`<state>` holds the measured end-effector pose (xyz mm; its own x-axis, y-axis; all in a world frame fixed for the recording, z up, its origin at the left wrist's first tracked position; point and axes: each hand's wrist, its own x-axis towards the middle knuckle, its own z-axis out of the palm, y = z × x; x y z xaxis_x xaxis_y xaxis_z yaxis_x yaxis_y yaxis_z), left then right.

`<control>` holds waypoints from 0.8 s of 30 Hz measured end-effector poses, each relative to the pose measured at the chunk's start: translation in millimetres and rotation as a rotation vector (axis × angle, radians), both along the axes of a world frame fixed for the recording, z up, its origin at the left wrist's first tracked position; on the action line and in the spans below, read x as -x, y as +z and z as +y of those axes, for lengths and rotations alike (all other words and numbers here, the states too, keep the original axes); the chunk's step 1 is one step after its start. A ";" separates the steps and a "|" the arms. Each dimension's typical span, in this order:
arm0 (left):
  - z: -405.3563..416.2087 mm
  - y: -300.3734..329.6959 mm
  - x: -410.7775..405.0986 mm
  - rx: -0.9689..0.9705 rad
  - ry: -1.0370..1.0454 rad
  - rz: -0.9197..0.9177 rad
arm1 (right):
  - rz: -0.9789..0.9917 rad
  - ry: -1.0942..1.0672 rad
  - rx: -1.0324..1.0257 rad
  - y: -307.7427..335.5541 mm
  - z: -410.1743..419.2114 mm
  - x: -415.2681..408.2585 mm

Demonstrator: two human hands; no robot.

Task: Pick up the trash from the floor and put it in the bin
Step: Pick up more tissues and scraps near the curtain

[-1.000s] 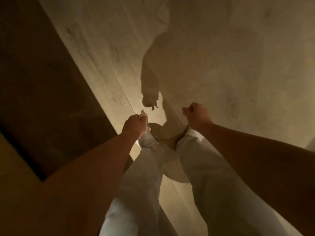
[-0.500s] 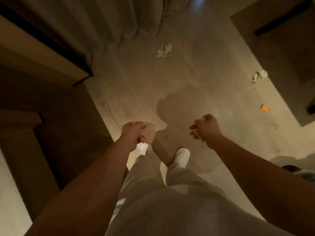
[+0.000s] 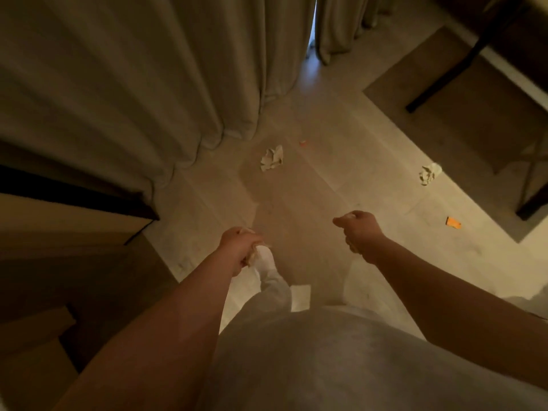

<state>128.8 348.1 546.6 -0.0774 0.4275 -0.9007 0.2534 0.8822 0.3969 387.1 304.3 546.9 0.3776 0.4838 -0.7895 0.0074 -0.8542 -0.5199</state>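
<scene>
My left hand (image 3: 239,246) is closed around a small crumpled piece of pale paper trash (image 3: 253,254), held out over the floor. My right hand (image 3: 357,229) is a loose fist; something pale shows at its thumb and under its fingers, but I cannot make out what. On the floor ahead lie a crumpled white paper (image 3: 272,158) near the curtain, a second crumpled white paper (image 3: 429,173) to the right, an orange scrap (image 3: 453,223) and a tiny orange bit (image 3: 302,143). No bin is in view.
Long beige curtains (image 3: 133,84) hang at the left and far side. A dark-edged furniture corner (image 3: 89,221) juts in at the left. A grey rug (image 3: 462,126) with dark table legs (image 3: 444,75) lies at the right. My legs and a white sock (image 3: 265,262) are below.
The view has swung up from bare floor to the curtains and the littered floor. Both hands stay closed and have spread slightly apart; my feet have stepped forward.
</scene>
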 end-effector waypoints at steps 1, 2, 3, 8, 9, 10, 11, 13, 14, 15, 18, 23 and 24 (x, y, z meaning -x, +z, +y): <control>20.9 2.5 2.4 -0.008 -0.040 -0.002 | 0.001 -0.014 -0.009 0.6 15.6 1.9; 41.5 1.5 4.4 -0.024 -0.069 -0.002 | -0.003 -0.027 -0.018 1.1 31.6 3.0; 62.1 2.6 4.9 -0.040 -0.102 0.005 | -0.007 -0.037 -0.027 2.0 47.2 3.3; 153.0 -8.8 -15.4 -0.026 -0.125 -0.020 | 0.058 -0.138 -0.087 1.4 124.3 -10.3; 170.9 -13.8 -22.4 -0.002 -0.120 -0.019 | 0.083 -0.180 -0.097 -1.7 140.9 -15.4; 188.0 -19.6 -28.9 0.011 -0.118 -0.028 | 0.106 -0.215 -0.107 -5.0 157.2 -20.6; 204.2 -23.6 -35.6 0.018 -0.142 -0.022 | 0.117 -0.235 -0.110 -9.2 172.8 -25.8; 237.0 -29.2 -51.5 0.021 -0.202 -0.001 | 0.100 -0.226 -0.088 -19.6 206.1 -37.9; 253.0 -31.7 -59.4 0.028 -0.227 0.006 | 0.089 -0.216 -0.059 -25.1 222.5 -44.4; 267.2 -32.9 -66.6 0.040 -0.254 0.017 | 0.077 -0.209 -0.034 -29.1 236.0 -48.7; 312.2 -42.9 -87.9 0.036 -0.275 0.037 | 0.051 -0.133 0.019 -44.9 278.9 -60.0; 382.8 -81.1 -110.8 -0.155 -0.611 0.260 | 0.006 -0.066 0.111 -93.0 337.0 -72.8; 395.4 -93.5 -113.0 -0.155 -0.661 0.268 | -0.007 -0.058 0.125 -107.5 347.3 -73.6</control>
